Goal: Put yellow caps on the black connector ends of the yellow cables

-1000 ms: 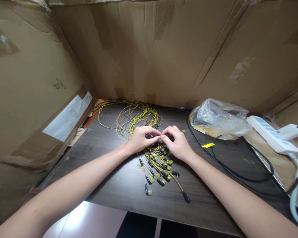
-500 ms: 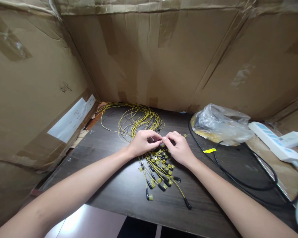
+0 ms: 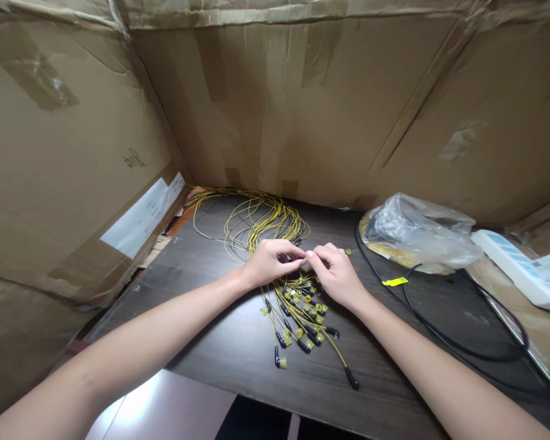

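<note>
My left hand (image 3: 275,261) and my right hand (image 3: 333,269) meet over a bundle of thin yellow wires (image 3: 275,223) on the dark tabletop. Thumb and fingers of each are pinched together, tip to tip; the small piece between them is too hidden to name. Below the hands, the wire ends fan out toward me. Many carry black elbow connectors with clear yellow caps (image 3: 283,363). One black connector (image 3: 351,378) at the lower right shows no yellow cap. The rest of the wires loop away behind my left hand.
A crumpled clear plastic bag (image 3: 417,235) lies at the back right, beside a white power strip (image 3: 517,266). A black cable (image 3: 449,336) with a yellow tag (image 3: 395,282) curves along the right. Cardboard walls (image 3: 275,110) enclose the back and sides. A small yellow piece (image 3: 348,252) lies behind my right hand.
The whole view has shifted slightly, so things appear a little farther right. My right thumb has shifted a little at the fingertips; both hands stay pinched together over the wires.
</note>
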`<action>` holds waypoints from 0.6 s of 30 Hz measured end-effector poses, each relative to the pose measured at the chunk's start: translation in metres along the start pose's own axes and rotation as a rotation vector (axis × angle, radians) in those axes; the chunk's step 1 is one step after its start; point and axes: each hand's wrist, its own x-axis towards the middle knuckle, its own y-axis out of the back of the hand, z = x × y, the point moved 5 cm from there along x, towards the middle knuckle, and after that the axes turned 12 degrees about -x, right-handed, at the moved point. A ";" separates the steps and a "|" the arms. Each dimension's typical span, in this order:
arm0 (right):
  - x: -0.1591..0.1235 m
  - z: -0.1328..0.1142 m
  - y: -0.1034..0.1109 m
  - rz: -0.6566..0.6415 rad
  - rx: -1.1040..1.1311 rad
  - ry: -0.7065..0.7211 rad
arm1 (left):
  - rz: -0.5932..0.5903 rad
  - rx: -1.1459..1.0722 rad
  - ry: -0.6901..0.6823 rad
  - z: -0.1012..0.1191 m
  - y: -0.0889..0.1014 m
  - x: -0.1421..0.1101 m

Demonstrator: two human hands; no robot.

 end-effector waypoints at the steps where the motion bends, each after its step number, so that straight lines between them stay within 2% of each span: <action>1: 0.000 0.000 0.000 0.002 0.001 -0.001 | 0.006 0.000 0.003 0.000 0.000 0.000; 6: 0.000 0.000 0.003 0.040 0.020 -0.003 | 0.016 0.000 0.023 0.000 0.001 0.000; 11: 0.000 -0.001 0.001 0.001 0.002 0.005 | 0.008 -0.004 -0.004 0.001 0.001 -0.001; 18: -0.001 -0.001 0.004 0.051 0.030 -0.023 | 0.044 -0.041 0.070 -0.001 0.002 0.000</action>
